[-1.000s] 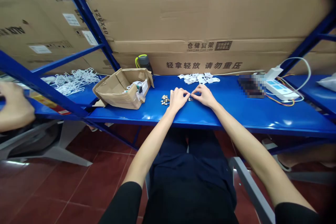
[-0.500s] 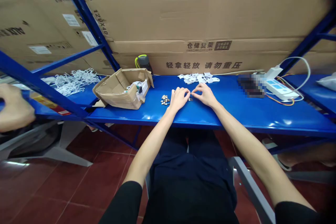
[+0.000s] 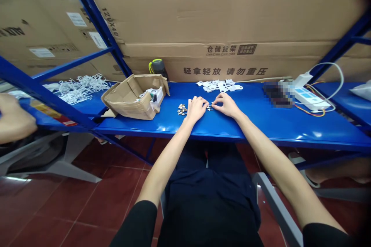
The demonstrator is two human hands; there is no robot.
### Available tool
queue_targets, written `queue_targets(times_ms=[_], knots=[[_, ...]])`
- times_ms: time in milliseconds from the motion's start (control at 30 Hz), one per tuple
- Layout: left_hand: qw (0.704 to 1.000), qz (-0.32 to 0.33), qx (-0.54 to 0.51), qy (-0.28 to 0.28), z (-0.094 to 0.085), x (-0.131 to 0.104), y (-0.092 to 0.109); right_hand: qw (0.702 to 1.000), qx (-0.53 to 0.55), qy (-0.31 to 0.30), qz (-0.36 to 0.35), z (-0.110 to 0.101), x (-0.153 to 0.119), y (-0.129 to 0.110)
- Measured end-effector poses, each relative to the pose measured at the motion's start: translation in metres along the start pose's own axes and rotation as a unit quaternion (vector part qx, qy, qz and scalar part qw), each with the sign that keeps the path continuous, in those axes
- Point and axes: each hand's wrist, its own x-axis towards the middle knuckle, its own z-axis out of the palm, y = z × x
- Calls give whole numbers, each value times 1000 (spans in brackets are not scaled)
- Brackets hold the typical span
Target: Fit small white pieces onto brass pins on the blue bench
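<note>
My left hand (image 3: 197, 109) rests over the blue tabletop, fingers curled and closed. Its fingertips meet close to a few small copper-coloured pieces with thin pins (image 3: 210, 109). Facing it, my right hand (image 3: 226, 104) has thumb and forefinger pinched together beside the same pieces. Whatever sits within either pinch is too small to make out. Just left of my left hand lies a little heap of similar copper-coloured pieces (image 3: 182, 109). Beyond both hands, several flat white plastic parts (image 3: 220, 85) with holes are spread out.
An open cardboard box (image 3: 130, 102) of mixed parts stands on the left, a dark speaker-like cylinder (image 3: 160, 68) behind it. At right are a white power strip (image 3: 310, 98) and cables. White cords (image 3: 82, 88) lie beyond the blue post. Another person's hand (image 3: 14, 119) shows far left.
My hands have parted slightly at the fingertips, and more of the small pieces show between them. The other person's hand at far left has shifted a little.
</note>
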Motion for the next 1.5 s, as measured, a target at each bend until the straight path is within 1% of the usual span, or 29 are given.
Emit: queue_targets(times_ms=[200,367,600,800,1000,1100,1267,1500], knots=[[999,-31,9,18,-3,-2,1,1000,-2,3,-5,-2,-1,-3],[996,-70,38,35,-5,-3,1,1000,-4,4,-9,-2,-1,-2],[999,-35,18,21,-5,-4,3,1000,1,7,-14,0,-2,-1],[999,-24,0,24,-3,-3,1,1000,7,3,-10,-1,-2,-2],[998,-51,18,33,-2,-2,-1,1000,8,2,-10,-1,-2,-1],[999,-43,13,23,-3,-2,1,1000,8,2,-10,0,-2,-1],[999,-27,-16,11,-8,-3,2,1000,10,1,-12,-1,-2,0],[999,-10,-44,-1,-18,-13,-4,1000,20,2,-10,-2,-3,-1]])
